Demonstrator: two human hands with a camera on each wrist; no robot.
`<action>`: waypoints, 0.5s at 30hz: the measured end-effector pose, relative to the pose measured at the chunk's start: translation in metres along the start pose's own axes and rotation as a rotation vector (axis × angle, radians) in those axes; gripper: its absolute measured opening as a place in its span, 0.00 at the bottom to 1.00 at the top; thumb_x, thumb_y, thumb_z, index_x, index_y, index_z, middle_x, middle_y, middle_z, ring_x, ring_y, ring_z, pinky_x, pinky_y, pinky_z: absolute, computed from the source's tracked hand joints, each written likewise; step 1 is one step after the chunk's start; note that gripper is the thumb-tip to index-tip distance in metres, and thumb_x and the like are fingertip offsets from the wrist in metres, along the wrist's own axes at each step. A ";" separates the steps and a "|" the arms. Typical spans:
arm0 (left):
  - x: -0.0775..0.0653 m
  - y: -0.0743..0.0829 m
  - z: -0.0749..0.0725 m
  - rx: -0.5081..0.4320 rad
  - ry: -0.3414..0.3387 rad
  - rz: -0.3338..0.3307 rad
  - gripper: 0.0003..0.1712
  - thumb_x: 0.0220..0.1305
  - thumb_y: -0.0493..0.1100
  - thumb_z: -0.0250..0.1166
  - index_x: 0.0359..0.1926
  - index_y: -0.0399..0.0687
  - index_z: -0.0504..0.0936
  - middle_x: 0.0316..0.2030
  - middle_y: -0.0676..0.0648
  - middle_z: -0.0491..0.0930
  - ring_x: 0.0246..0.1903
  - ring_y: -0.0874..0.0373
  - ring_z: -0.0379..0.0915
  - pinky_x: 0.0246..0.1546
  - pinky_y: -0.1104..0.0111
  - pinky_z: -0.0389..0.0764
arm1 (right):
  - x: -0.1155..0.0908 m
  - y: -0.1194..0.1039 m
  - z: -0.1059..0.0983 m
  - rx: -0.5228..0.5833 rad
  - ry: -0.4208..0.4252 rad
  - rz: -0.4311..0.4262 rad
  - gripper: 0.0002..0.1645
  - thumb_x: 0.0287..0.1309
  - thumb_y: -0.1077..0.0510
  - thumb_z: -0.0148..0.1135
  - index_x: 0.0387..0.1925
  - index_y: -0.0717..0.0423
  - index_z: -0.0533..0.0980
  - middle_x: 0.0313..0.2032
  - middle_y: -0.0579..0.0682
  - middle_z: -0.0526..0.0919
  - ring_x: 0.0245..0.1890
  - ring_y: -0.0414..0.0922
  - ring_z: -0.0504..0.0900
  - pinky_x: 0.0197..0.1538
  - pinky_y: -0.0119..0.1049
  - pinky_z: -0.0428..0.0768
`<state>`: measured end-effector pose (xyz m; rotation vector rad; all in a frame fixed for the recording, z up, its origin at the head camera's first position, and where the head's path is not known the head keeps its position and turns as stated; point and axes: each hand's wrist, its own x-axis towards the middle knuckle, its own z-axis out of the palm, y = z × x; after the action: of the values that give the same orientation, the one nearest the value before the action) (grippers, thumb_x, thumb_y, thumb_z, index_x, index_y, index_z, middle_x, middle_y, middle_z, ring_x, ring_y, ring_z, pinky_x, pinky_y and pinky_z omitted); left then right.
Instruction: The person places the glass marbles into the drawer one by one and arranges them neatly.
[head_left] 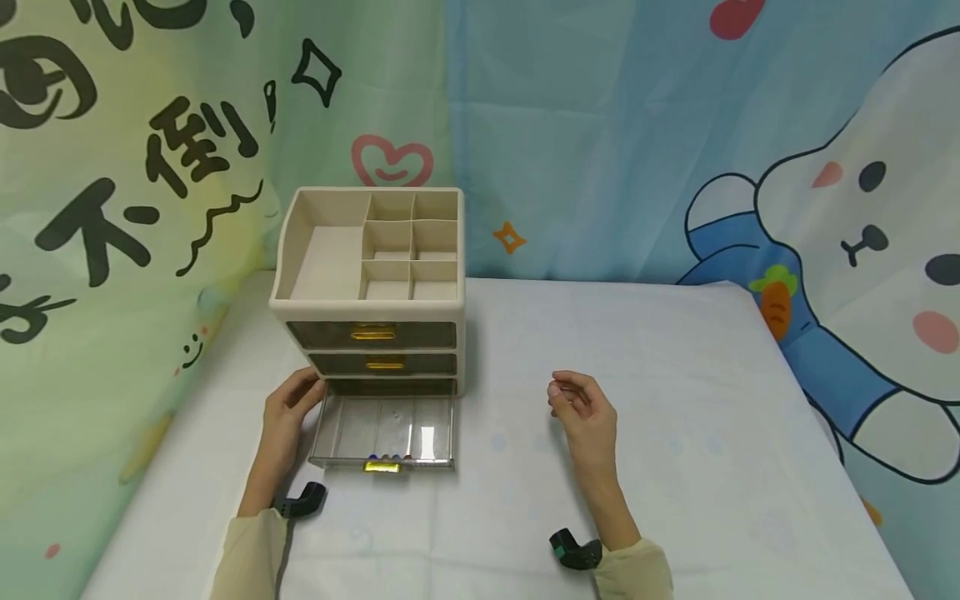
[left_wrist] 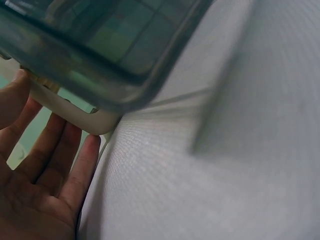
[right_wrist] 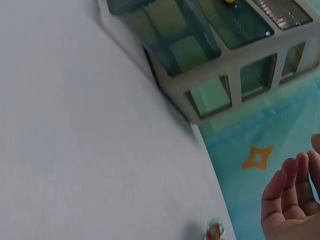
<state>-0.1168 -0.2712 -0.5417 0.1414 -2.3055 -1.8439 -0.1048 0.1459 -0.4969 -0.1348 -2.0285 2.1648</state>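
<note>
A cream desktop organizer (head_left: 367, 310) stands on the table, open compartments on top and dark see-through drawers with gold handles below. Its bottom drawer (head_left: 390, 425) is pulled out. A few tiny coloured beads (head_left: 386, 457) show by that drawer's front. My left hand (head_left: 288, 408) touches the organizer's lower left side; in the left wrist view its fingers (left_wrist: 82, 170) lie fairly straight against the cream wall, thumb near the front edge. Over the table to the right, my right hand (head_left: 588, 421) hovers with fingers loosely bent and nothing visible in it.
A white cloth covers the table (head_left: 712, 467). Behind it hangs a printed curtain (head_left: 570, 150). At the bottom of the right wrist view a small red and green thing (right_wrist: 214, 230) is partly cut off. Each wrist carries a black camera (head_left: 303, 500).
</note>
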 end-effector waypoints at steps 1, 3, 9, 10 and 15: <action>0.000 0.000 0.000 -0.002 -0.002 -0.001 0.17 0.76 0.43 0.63 0.60 0.40 0.81 0.47 0.68 0.84 0.50 0.70 0.81 0.52 0.81 0.79 | 0.001 0.001 -0.002 -0.006 0.016 0.000 0.15 0.69 0.69 0.63 0.55 0.66 0.78 0.39 0.41 0.83 0.39 0.41 0.84 0.41 0.25 0.82; 0.001 0.001 0.000 -0.003 -0.007 -0.002 0.18 0.76 0.43 0.63 0.61 0.40 0.81 0.47 0.68 0.84 0.51 0.70 0.81 0.52 0.81 0.79 | 0.002 0.003 -0.006 -0.005 0.043 0.000 0.15 0.69 0.69 0.63 0.55 0.68 0.78 0.38 0.42 0.83 0.37 0.40 0.84 0.41 0.25 0.83; 0.001 0.002 0.000 0.013 -0.001 -0.007 0.18 0.76 0.44 0.63 0.61 0.40 0.81 0.47 0.67 0.84 0.51 0.70 0.81 0.52 0.81 0.78 | 0.003 0.007 -0.016 -0.067 0.124 -0.006 0.16 0.70 0.66 0.64 0.56 0.67 0.78 0.42 0.45 0.83 0.35 0.40 0.84 0.39 0.25 0.82; 0.001 0.002 0.000 0.016 0.000 -0.008 0.19 0.76 0.44 0.63 0.61 0.40 0.81 0.47 0.67 0.84 0.51 0.70 0.80 0.52 0.81 0.78 | 0.003 0.008 -0.018 -0.086 0.140 -0.005 0.16 0.70 0.64 0.65 0.56 0.65 0.78 0.42 0.46 0.82 0.34 0.39 0.83 0.39 0.25 0.81; 0.000 0.002 0.000 0.015 0.002 -0.006 0.19 0.77 0.44 0.62 0.61 0.40 0.81 0.47 0.68 0.84 0.51 0.71 0.80 0.53 0.82 0.78 | 0.004 0.010 -0.025 -0.148 0.223 -0.026 0.17 0.69 0.61 0.67 0.56 0.64 0.79 0.43 0.46 0.82 0.35 0.36 0.81 0.36 0.24 0.77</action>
<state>-0.1169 -0.2708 -0.5401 0.1527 -2.3204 -1.8295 -0.1047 0.1703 -0.5084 -0.3498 -2.0465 1.8885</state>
